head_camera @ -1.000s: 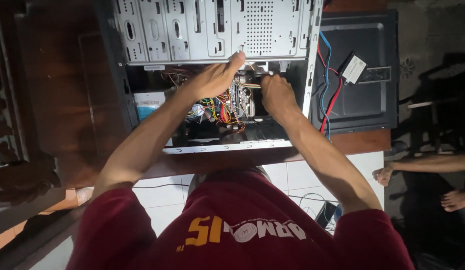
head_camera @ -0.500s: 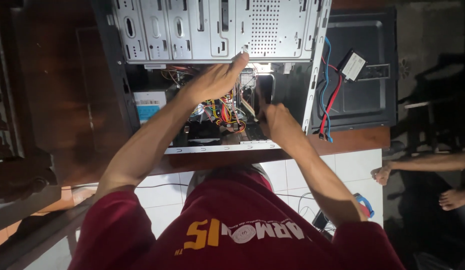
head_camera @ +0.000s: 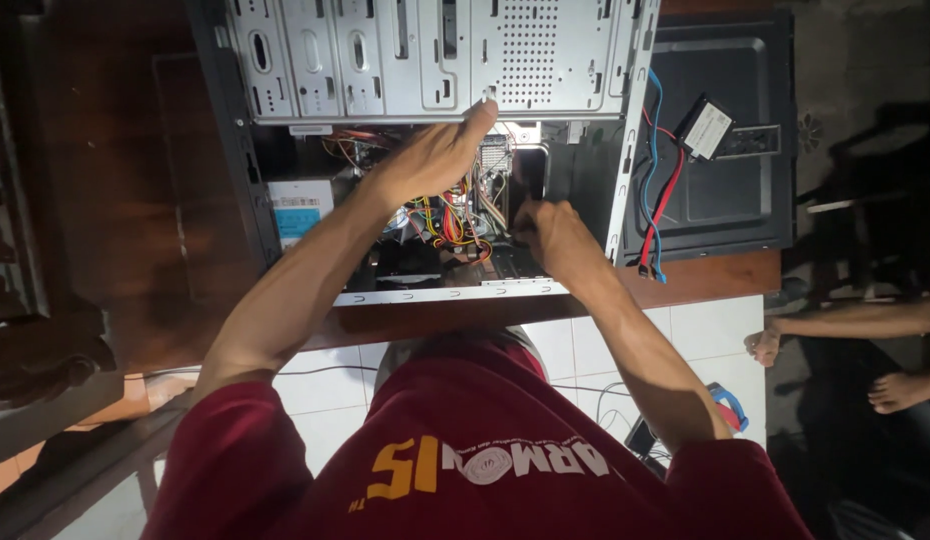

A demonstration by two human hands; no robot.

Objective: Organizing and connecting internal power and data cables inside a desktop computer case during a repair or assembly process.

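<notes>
An open computer case (head_camera: 435, 60) lies on its side on a dark wooden table (head_camera: 135, 200), its long axis running left to right across the view, the perforated metal drive bays on the far side and the open interior facing up. Both of the person's bare hands are inside it. The left hand (head_camera: 430, 160) reaches farther in, its fingers stretched out flat with the tips resting against the lower edge of the drive cage; they grip nothing that can be seen. The right hand (head_camera: 555, 235) sits nearer and to the right, knuckles up, fingers curled down into the dark bay beside the case's right wall; whether they pinch a part or a cable cannot be told, since the fingertips are hidden. Between the two hands lies a bundle of yellow, red and orange wires (head_camera: 450, 215), closer to the left hand's palm.

At the left inside the case sits a power supply with a pale blue and white rectangular label (head_camera: 300, 208). Over the right wall hang a red and a blue flat cable (head_camera: 653, 170), ending near a small black rectangular drive with a white label (head_camera: 707, 128), which rests on the detached black side panel (head_camera: 725, 200) at the far right
</notes>
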